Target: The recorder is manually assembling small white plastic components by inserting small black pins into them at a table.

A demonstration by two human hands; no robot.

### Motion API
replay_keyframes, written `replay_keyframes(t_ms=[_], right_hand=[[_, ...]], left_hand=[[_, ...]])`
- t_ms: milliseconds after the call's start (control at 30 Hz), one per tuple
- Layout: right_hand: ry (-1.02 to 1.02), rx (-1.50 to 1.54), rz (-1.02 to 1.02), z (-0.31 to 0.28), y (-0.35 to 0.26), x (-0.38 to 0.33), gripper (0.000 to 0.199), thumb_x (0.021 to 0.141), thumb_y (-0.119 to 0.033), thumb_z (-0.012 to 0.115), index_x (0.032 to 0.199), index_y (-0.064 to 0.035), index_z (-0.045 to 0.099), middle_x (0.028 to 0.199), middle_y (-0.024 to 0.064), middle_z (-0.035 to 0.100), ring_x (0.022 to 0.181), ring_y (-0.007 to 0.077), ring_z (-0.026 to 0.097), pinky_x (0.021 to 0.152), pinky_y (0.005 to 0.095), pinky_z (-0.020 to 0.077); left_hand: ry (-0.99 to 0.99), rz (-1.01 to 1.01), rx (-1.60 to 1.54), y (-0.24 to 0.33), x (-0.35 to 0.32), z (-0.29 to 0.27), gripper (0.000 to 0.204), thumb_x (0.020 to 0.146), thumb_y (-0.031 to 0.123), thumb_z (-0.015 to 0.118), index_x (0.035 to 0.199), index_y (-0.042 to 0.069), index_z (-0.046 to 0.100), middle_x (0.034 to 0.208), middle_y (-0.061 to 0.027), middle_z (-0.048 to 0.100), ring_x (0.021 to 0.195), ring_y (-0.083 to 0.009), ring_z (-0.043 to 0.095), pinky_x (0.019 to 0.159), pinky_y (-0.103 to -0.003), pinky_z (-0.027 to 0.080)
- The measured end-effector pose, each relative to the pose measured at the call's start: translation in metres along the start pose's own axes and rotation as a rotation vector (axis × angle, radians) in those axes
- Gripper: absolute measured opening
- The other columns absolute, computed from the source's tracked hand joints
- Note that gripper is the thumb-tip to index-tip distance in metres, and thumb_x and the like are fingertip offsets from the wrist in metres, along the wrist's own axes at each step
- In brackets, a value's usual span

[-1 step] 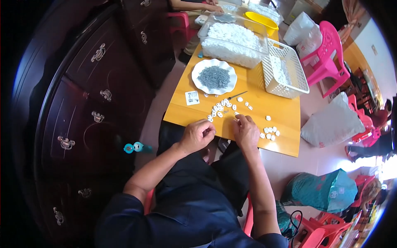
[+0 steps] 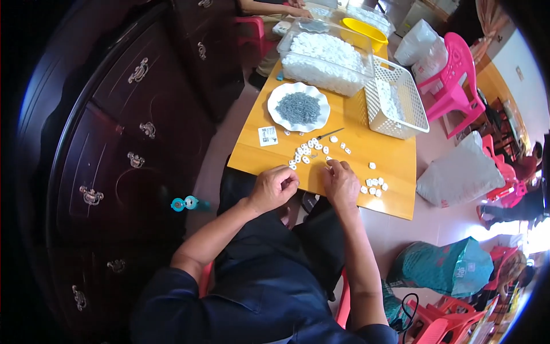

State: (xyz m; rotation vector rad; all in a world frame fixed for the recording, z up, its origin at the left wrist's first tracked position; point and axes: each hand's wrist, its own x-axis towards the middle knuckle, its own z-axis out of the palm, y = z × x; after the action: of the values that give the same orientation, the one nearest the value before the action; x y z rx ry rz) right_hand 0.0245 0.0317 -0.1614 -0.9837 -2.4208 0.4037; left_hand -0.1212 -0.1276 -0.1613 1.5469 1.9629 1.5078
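At the near edge of the wooden table (image 2: 252,156), my left hand (image 2: 275,187) is closed, its thumb and forefinger pinched together; anything between them is too small to make out. My right hand (image 2: 342,182) rests at the same edge to the right, fingers curled down, their tips beside a small white piece; what they hold is hidden. A loose group of small white plastic pieces with dark holes (image 2: 303,152) lies just beyond my hands. Another cluster of white pieces (image 2: 373,186) lies right of my right hand. Behind them, a scalloped white plate (image 2: 275,117) holds thin grey screw-like parts (image 2: 298,108).
A clear bin (image 2: 366,77) full of white pieces, a white perforated basket (image 2: 395,126) and a yellow basin (image 2: 366,33) stand farther back. A thin dark tool (image 2: 330,133) and a printed card (image 2: 267,136) lie on the table. Another person's hand (image 2: 298,11) is at the far end. Dark drawers (image 2: 109,149) stand left.
The view has shifted very slightly; both hands and the white pieces keep their places.
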Motion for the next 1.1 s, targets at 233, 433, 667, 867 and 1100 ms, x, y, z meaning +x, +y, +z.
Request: replay_keyframes(t_ms=[233,433,667,867,1100], right_hand=[[-0.085,-0.062,-0.006,0.005,-0.007,0.006,0.018,0.088,-0.025,0.075,0.096,-0.0098,0.073,0.094,0.0116,0.071,0.083,0.0339,0.071,0.072,0.0448,0.0556],[-0.071,0.000,0.004,0.010,-0.002,0.007,0.013,0.088,-0.023,0.068,0.087,-0.0104,0.064,0.091,0.0111,0.069,0.078,0.0369,0.069,0.068,0.0474,0.0558],[-0.050,0.206,-0.010,0.004,-0.014,-0.007,0.014,0.089,-0.015,0.073,0.091,-0.0078,0.062,0.086,0.0124,0.070,0.073,0.0315,0.069,0.063,0.0419,0.0543],[-0.054,0.974,0.315,0.007,-0.032,-0.052,0.011,0.098,-0.007,0.070,0.100,-0.0015,0.061,0.083,0.0014,0.067,0.075,0.0066,0.062,0.067,0.0230,0.0500],[-0.146,1.389,0.520,0.012,-0.045,-0.083,0.011,0.101,-0.009,0.066,0.109,-0.0045,0.060,0.086,0.0000,0.066,0.070,0.0060,0.060,0.062,0.0194,0.0469]], left_hand=[[0.066,0.020,-0.046,-0.011,-0.002,-0.008,0.009,0.087,0.006,0.070,0.085,0.001,0.063,0.079,-0.0113,0.068,0.069,-0.0250,0.069,0.063,-0.035,0.054],[0.113,0.010,-0.059,-0.016,-0.001,-0.008,0.011,0.087,0.006,0.070,0.085,0.000,0.062,0.079,-0.0121,0.068,0.070,-0.0258,0.070,0.063,-0.036,0.054],[0.096,-0.017,-0.049,-0.006,0.001,-0.010,0.010,0.087,0.005,0.070,0.086,0.000,0.062,0.079,-0.0121,0.067,0.071,-0.0267,0.070,0.063,-0.036,0.054],[0.075,0.064,-0.048,0.001,0.000,0.000,0.007,0.088,0.002,0.070,0.088,-0.001,0.064,0.082,-0.0109,0.067,0.073,-0.0246,0.068,0.065,-0.032,0.053],[-0.071,-0.031,-0.215,0.015,-0.003,-0.004,0.009,0.089,0.006,0.071,0.088,0.001,0.064,0.080,-0.0126,0.068,0.070,-0.0273,0.069,0.064,-0.034,0.053]])
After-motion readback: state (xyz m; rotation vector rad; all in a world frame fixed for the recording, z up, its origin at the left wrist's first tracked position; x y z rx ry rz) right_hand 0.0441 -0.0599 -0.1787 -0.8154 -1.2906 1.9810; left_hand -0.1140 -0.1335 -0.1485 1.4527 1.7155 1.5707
